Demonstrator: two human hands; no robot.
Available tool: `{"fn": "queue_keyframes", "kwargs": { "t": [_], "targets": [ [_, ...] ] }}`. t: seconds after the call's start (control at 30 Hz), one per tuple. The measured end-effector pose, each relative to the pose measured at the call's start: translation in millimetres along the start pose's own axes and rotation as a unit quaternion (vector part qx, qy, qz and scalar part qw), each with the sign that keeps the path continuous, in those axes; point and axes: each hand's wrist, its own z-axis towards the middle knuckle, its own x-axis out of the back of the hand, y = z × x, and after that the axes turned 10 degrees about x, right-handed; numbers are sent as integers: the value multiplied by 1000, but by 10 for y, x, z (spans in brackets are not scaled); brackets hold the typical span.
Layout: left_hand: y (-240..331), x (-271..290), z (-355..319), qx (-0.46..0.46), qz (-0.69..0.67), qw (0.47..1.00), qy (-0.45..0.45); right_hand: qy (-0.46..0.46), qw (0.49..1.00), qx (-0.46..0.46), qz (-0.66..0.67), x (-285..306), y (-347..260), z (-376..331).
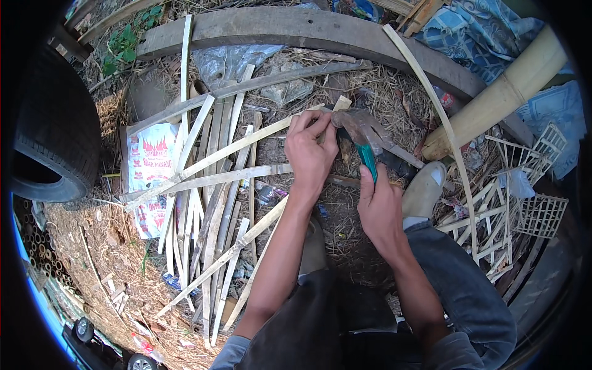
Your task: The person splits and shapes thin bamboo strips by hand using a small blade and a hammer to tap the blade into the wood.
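Observation:
My left hand (310, 145) is closed at the end of a long pale bamboo strip (231, 147), its fingertips pinched beside the hammer head. Whether a nail or other small piece is between those fingertips is hidden. In my right hand (381, 213) is a claw hammer, gripped by its green handle (367, 161). The worn, rusty hammer head (354, 128) is right beside my left fingertips, over the strip's far end. A second bamboo strip (240, 175) crosses the first one left of my wrist. My shoes (424, 188) flank the work on the ground.
Many loose strips (213, 246) lie piled at left, partly over a printed white sack (148, 172). A tyre (52, 135) stands far left. A curved-looking beam (296, 29) spans the back. At right are a thick bamboo pole (502, 92) and a heap of slatted lattice pieces (542, 216).

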Motion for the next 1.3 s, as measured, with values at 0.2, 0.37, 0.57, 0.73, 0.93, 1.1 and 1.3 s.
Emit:
{"fn": "queue_keyframes", "kwargs": {
  "t": [0.2,0.37,0.57,0.73,0.93,1.1,1.3],
  "targets": [
    [78,-15,-7,10,8,1000,-18,65,994,32,77,124,-90,2],
    [11,32,33,-13,21,1000,-5,-7,1000,-10,25,129,-95,-6],
    [41,-26,-2,-2,-2,1000,-16,-5,999,4,-43,60,-8,13],
    [163,14,27,43,-28,998,-44,61,996,46,42,146,-118,14],
    [19,-9,10,19,-49,998,-24,1,1000,9,-7,0,17,-71],
    [90,-18,11,36,-50,997,-42,30,999,35,-16,-78,159,-58],
    [79,-47,25,24,-72,997,-27,85,992,84,34,-42,129,-95]
  ]
}}
